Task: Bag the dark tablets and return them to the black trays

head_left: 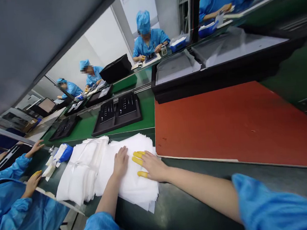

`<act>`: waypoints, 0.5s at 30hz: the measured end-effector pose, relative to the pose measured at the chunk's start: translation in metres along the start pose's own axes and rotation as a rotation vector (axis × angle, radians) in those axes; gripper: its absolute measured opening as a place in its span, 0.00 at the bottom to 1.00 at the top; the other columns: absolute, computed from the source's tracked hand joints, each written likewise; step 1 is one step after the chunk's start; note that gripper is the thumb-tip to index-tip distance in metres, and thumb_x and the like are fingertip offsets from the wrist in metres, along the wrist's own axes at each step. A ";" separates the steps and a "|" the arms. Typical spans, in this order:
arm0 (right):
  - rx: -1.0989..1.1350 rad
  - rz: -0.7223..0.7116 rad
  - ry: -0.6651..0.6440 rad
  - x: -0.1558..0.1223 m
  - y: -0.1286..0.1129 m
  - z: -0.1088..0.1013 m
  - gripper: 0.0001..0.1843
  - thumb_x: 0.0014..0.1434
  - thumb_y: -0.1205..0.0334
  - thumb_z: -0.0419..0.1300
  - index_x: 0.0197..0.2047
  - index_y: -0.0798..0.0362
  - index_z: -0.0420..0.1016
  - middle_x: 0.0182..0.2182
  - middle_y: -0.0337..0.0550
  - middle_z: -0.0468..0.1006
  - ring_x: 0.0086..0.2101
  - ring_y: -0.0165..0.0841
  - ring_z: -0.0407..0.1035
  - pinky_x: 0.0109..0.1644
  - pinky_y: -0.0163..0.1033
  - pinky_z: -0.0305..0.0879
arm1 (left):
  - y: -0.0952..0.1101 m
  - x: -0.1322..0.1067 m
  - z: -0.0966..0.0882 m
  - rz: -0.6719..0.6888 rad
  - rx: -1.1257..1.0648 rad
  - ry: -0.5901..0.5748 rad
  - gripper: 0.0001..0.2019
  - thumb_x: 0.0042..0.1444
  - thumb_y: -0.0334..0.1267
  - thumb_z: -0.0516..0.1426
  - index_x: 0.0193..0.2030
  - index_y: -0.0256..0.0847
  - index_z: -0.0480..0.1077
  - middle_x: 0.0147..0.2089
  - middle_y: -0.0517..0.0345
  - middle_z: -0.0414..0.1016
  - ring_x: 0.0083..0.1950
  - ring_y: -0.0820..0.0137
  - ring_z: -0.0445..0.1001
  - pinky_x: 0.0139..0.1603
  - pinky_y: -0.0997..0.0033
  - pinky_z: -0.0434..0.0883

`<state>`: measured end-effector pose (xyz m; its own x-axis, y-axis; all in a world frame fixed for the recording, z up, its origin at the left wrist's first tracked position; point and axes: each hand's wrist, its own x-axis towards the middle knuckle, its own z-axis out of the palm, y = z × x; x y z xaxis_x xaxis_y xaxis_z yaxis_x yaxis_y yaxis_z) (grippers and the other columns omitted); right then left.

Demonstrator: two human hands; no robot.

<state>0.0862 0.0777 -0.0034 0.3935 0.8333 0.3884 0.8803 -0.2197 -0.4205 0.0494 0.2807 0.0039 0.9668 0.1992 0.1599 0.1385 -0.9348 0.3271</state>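
A fanned stack of thin white sheets [134, 191] lies on the dark green table in front of me. My left hand [121, 162] rests on the middle of the stack, palm down, its fingers stretched out. At the stack's right side my right hand [152, 167] lies flat, with yellow finger covers on several spread fingers. Neither hand grips anything. Touching the stack on its left is a second, thicker pile of white sheets [77, 173]; whether they are sheets or flat bags I cannot tell.
A red-brown board [222, 124] lies to the right, with a black tray [183, 86] behind it. Another tray [117, 121] with black panels sits on the green conveyor [147, 106]. A co-worker's hands [33, 183] are at the left, near a blue packet [66, 153].
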 end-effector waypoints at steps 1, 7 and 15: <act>-0.016 0.021 -0.065 0.010 -0.002 0.005 0.31 0.56 0.51 0.53 0.57 0.62 0.60 0.55 0.60 0.61 0.56 0.47 0.52 0.58 0.53 0.48 | -0.002 0.003 0.001 0.003 0.073 -0.019 0.20 0.59 0.38 0.44 0.59 0.43 0.58 0.63 0.52 0.54 0.65 0.64 0.50 0.62 0.51 0.48; 0.063 -0.214 -0.182 -0.056 0.022 -0.012 0.27 0.53 0.53 0.57 0.54 0.57 0.65 0.51 0.53 0.68 0.54 0.44 0.57 0.56 0.49 0.53 | -0.018 0.002 0.007 0.076 0.259 -0.083 0.23 0.57 0.41 0.48 0.59 0.41 0.57 0.64 0.47 0.52 0.66 0.59 0.46 0.62 0.50 0.48; 0.055 -0.199 -0.121 -0.094 0.021 -0.057 0.22 0.56 0.54 0.51 0.50 0.57 0.67 0.46 0.55 0.71 0.45 0.42 0.65 0.48 0.47 0.61 | 0.044 0.118 0.005 0.197 0.160 0.128 0.19 0.56 0.38 0.49 0.55 0.39 0.61 0.56 0.50 0.65 0.58 0.63 0.60 0.60 0.60 0.55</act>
<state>0.0832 -0.0344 -0.0018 0.1761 0.9130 0.3679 0.9202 -0.0200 -0.3909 0.1709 0.2616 0.0331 0.9450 0.0352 0.3251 -0.0072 -0.9917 0.1283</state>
